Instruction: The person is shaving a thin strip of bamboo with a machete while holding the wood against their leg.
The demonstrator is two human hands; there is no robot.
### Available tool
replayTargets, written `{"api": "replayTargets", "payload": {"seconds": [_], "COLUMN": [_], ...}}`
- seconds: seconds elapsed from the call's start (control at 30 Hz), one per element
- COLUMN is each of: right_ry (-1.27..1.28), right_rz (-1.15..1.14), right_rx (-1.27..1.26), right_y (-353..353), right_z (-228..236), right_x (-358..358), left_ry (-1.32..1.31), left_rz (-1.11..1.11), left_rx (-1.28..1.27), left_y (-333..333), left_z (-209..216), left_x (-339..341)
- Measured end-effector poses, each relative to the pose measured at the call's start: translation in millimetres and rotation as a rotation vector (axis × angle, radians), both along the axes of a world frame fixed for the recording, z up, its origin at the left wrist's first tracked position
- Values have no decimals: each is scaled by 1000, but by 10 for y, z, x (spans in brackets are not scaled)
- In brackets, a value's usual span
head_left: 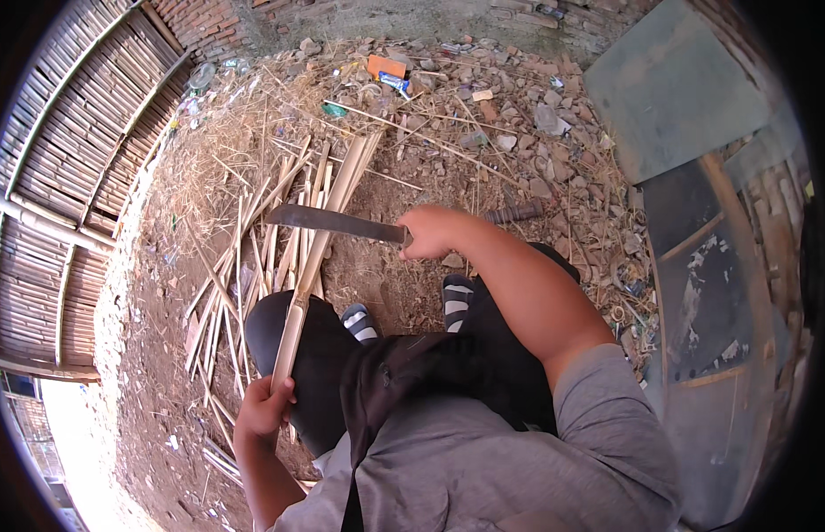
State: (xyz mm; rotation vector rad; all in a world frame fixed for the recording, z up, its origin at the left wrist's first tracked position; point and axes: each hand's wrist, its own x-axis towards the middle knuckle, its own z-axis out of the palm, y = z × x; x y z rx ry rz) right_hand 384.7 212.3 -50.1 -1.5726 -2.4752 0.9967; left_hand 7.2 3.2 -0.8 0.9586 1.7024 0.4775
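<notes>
One blue lettered wrapper [395, 83] beyond the machete [342, 222]

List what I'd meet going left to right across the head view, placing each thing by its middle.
Slatted wall, left grip on a split bamboo piece, machete blade, right grip on the machete's handle, large grey-green panel.

Matt mtl machete blade [342, 222], smooth bamboo strip [292, 335], v. rough dirt grd [364, 277]
</notes>
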Motion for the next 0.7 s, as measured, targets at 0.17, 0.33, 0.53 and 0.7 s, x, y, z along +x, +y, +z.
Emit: {"api": "replayTargets", "payload": {"seconds": [0.17,0.33,0.53,0.7], "right_ry": [-30,-40,34,-10], "right_rz": [-120,-155,-2,-311], "right_rx": [96,289,170,262], "right_y": [-72,-217,-160,-102], "right_z": [191,389,458,431], "right_x": [-53,-177,57,142], "left_ry": [-28,166,234,219], "left_rz": [7,-95,-147,-147], "left_rx": [46,96,117,153], "left_y": [-18,-27,-39,-115], "left_z": [-31,-95,-89,-27], "left_x": [8,-48,-38,-27]}}
